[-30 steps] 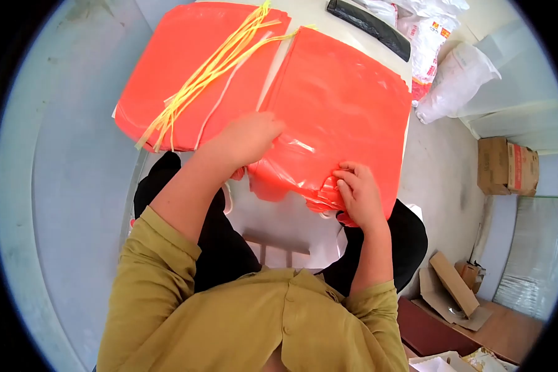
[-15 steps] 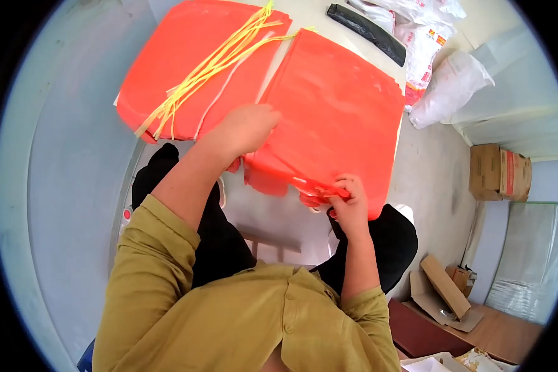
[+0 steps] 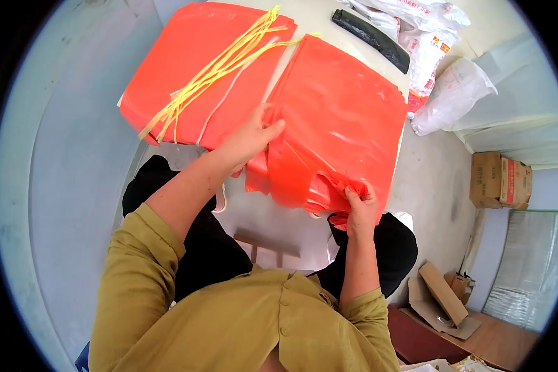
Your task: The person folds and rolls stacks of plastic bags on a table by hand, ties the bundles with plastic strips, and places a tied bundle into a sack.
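A stack of thin red plastic bags lies in front of me and overhangs the near table edge. My right hand is closed on the bunched near edge of the top bag, with thumb and fingers pinching the film. At the stack's left side is my left hand, thumb and fingers apart, touching or just over the bags' edge. Beside it lies a second red stack. Yellow strips and one pale strip are laid across this stack.
A black rolled plastic bundle rests at the table's far edge. White printed sacks stand beyond it. Cardboard boxes are on the right, and flattened cardboard lies at lower right. My knees are under the near edge.
My left hand's fingers have spread and its thumb now points right. My right hand has shifted slightly right and down, and the red film between the hands has opened out.
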Demonstrator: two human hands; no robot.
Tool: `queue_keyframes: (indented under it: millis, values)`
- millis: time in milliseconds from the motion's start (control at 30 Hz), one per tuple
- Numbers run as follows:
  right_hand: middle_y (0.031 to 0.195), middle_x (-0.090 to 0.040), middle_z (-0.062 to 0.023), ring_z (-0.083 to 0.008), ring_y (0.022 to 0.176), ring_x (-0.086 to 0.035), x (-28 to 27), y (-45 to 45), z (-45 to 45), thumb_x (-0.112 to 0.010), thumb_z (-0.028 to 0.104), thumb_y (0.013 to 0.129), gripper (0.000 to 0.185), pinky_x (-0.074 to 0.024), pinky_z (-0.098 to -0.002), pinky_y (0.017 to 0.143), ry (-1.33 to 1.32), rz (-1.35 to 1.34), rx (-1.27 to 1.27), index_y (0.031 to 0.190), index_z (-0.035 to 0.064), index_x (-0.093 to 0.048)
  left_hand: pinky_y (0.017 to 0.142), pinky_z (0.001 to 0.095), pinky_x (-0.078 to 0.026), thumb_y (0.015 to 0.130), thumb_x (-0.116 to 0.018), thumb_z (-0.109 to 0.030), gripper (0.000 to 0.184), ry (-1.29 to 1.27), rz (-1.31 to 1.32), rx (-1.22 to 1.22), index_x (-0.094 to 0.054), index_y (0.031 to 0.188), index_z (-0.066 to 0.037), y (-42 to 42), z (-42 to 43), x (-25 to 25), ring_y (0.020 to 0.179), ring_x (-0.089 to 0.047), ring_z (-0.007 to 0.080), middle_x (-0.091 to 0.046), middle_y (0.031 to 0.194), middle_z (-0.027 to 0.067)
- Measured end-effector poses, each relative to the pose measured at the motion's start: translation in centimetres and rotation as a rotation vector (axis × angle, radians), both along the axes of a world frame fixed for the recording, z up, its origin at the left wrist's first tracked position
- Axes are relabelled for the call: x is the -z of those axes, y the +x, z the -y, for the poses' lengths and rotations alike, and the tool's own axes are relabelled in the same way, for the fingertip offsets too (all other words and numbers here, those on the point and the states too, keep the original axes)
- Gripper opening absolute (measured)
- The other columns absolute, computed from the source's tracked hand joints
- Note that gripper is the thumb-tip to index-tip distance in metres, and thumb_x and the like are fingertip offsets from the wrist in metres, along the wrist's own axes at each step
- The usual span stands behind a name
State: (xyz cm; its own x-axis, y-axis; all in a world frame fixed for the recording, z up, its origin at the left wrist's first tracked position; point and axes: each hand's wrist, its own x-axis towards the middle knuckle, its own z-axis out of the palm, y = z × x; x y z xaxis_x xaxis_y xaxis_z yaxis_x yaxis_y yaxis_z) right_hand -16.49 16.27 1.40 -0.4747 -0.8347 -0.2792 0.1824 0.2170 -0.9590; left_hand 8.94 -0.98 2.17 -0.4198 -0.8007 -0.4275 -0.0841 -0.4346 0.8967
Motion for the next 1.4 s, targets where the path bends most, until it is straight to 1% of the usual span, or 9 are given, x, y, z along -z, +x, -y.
queue_keyframes:
  millis: [133, 267, 367, 467, 567, 767, 967, 1200, 1400]
  values:
    - [0.115, -0.071, -0.0095, -0.0170, 0.099, -0.067, 0.0, 0.4, -0.4, -0.068, 0.001, 0.095, 0.019, -0.0516, -0.0315, 0.083, -0.004, 0.014, -0.072, 0.113, 0.0020, -0.067, 0.098, 0.0393, -0.051, 0.103, -0.066, -0.042, 0.080, 0.061, -0.048, -0.050, -0.024, 0.164, -0.012, 0.3, -1.1, -1.6, 0.112, -0.062, 0.0204, -0.062, 0.126, 0.0128]
    - [0.129, -0.068, -0.0128, -0.0220, 0.122, -0.062, 1.0, -1.8, -1.7, -0.065, 0.018, 0.101, 0.026, -0.0457, -0.0368, 0.108, 0.001, -0.100, -0.365, 0.117, -0.0035, -0.068, 0.069, 0.0293, -0.048, 0.100, -0.072, -0.036, 0.082, -0.104, 0.139, 0.058, -0.028, 0.165, -0.011, 1.3, -0.9, -0.9, 0.076, -0.055, 0.0106, -0.059, 0.083, 0.0008]
    - [0.113, -0.069, -0.0005, -0.0080, 0.080, -0.060, 2.0, -2.2, -1.3, -0.062, 0.025, 0.103, 0.030, -0.0453, -0.0238, 0.058, -0.015, -0.112, -0.422, 0.123, 0.0046, -0.072, 0.066, 0.0277, -0.047, 0.100, -0.072, -0.032, 0.080, -0.137, 0.140, 0.113, -0.029, 0.164, -0.010, 2.0, -1.8, -0.8, 0.074, -0.055, 0.0102, -0.057, 0.080, -0.0002]
    - [0.120, -0.069, -0.0056, -0.0156, 0.108, -0.063, 2.1, -1.4, -0.3, -0.062, 0.020, 0.104, 0.030, -0.0530, -0.0309, 0.089, -0.089, -0.205, -0.429, 0.125, 0.0005, -0.070, 0.066, 0.0290, -0.046, 0.100, -0.070, -0.025, 0.082, -0.206, 0.221, 0.249, -0.025, 0.166, -0.012, 2.8, -2.8, -1.1, 0.076, -0.052, 0.0103, -0.058, 0.085, 0.0009]
    - [0.122, -0.069, -0.0074, -0.0176, 0.112, -0.064, 1.3, -0.8, 0.2, -0.065, 0.018, 0.102, 0.031, -0.0494, -0.0341, 0.101, 0.006, -0.179, -0.449, 0.125, -0.0019, -0.069, 0.067, 0.0284, -0.045, 0.096, -0.070, -0.014, 0.088, -0.283, 0.100, 0.358, -0.020, 0.169, -0.016, 3.3, -3.4, 0.8, 0.076, -0.049, 0.0094, -0.056, 0.089, 0.0004]
    - [0.118, -0.070, -0.0135, -0.0255, 0.113, -0.065, 1.2, 1.4, 0.4, -0.072, 0.015, 0.095, 0.033, -0.0494, -0.0377, 0.102, -0.020, -0.504, -0.406, 0.123, -0.0022, -0.068, 0.068, 0.0278, -0.047, 0.093, -0.065, -0.004, 0.089, -0.184, 0.157, 0.575, -0.022, 0.169, -0.016, 4.7, -4.2, -0.3, 0.074, -0.052, 0.0096, -0.055, 0.089, 0.0004]
    - [0.133, -0.059, -0.0191, -0.0412, 0.121, -0.056, 0.6, 5.9, 0.6, -0.081, 0.009, 0.076, 0.056, -0.0465, -0.0517, 0.104, -0.334, -1.365, -0.537, 0.128, 0.0079, -0.064, 0.074, 0.0332, -0.058, 0.098, -0.059, 0.000, 0.070, 0.140, -0.042, 0.537, -0.035, 0.163, -0.013, 5.4, -4.8, 0.2, 0.088, -0.067, 0.0153, -0.064, 0.105, 0.0087]
    - [0.131, -0.058, -0.0116, -0.0344, 0.116, -0.057, 0.9, 10.5, -0.1, -0.082, 0.013, 0.073, 0.046, -0.0506, -0.0498, 0.092, -0.908, -1.337, -0.652, 0.115, 0.0176, -0.064, 0.076, 0.0298, -0.057, 0.100, -0.053, 0.002, 0.055, 0.266, -0.157, 0.495, -0.044, 0.154, -0.004, 5.1, -4.5, 0.1, 0.099, -0.068, 0.0117, -0.067, 0.124, 0.0083]
    - [0.123, -0.058, -0.0065, -0.0289, 0.109, -0.058, -1.5, 12.2, -0.6, -0.082, 0.018, 0.073, 0.042, -0.0515, -0.0455, 0.084, -0.869, -1.406, -0.603, 0.112, 0.0221, -0.069, 0.085, 0.0376, -0.060, 0.103, -0.051, -0.002, 0.046, 0.335, -0.235, 0.431, -0.049, 0.149, -0.004, 4.6, -4.4, 0.0, 0.106, -0.069, 0.0218, -0.065, 0.129, 0.0155]
